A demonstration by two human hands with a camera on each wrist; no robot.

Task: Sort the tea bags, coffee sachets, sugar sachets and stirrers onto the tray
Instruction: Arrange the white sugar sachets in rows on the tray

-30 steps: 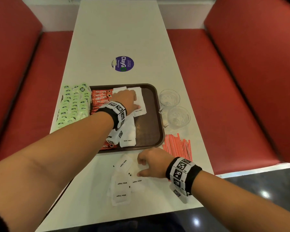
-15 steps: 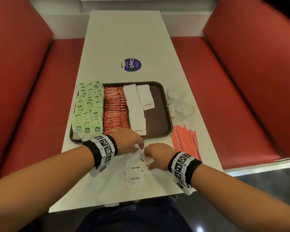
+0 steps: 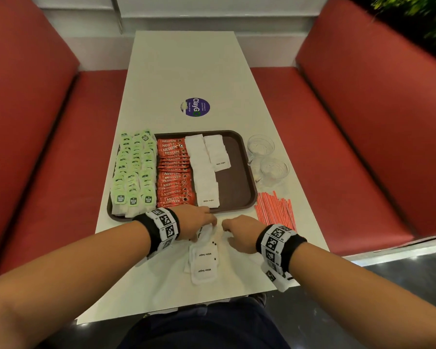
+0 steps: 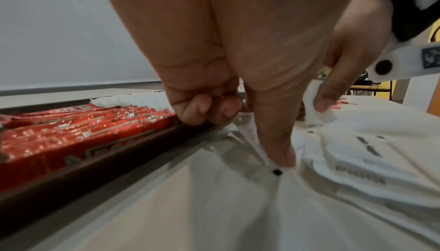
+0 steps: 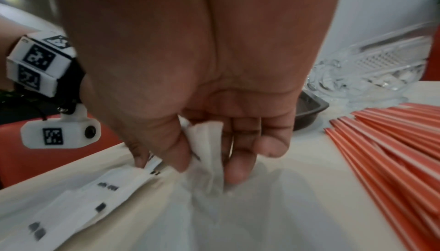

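A brown tray (image 3: 238, 181) holds rows of green tea bags (image 3: 132, 172), red coffee sachets (image 3: 174, 172) and white sugar sachets (image 3: 204, 172). Loose sugar sachets (image 3: 204, 261) lie on the table just in front of the tray. My left hand (image 3: 209, 225) is over them beside the tray's near rim, and its thumb and curled fingers (image 4: 207, 114) pinch one sugar sachet (image 4: 259, 151) by the edge. My right hand (image 3: 227, 226) pinches another crumpled sugar sachet (image 5: 209, 151) between thumb and fingers. Red stirrers (image 3: 275, 210) lie right of the tray.
Two clear glass cups (image 3: 267, 159) stand at the tray's right side, behind the stirrers. A round purple sticker (image 3: 195, 107) marks the table beyond the tray. Red bench seats (image 3: 350, 137) flank the table, whose near edge lies close below the loose sachets.
My left hand has come back from the sugar row on the tray to the loose sachets and taken hold of one. My right hand stayed at the pile and now pinches a sachet.
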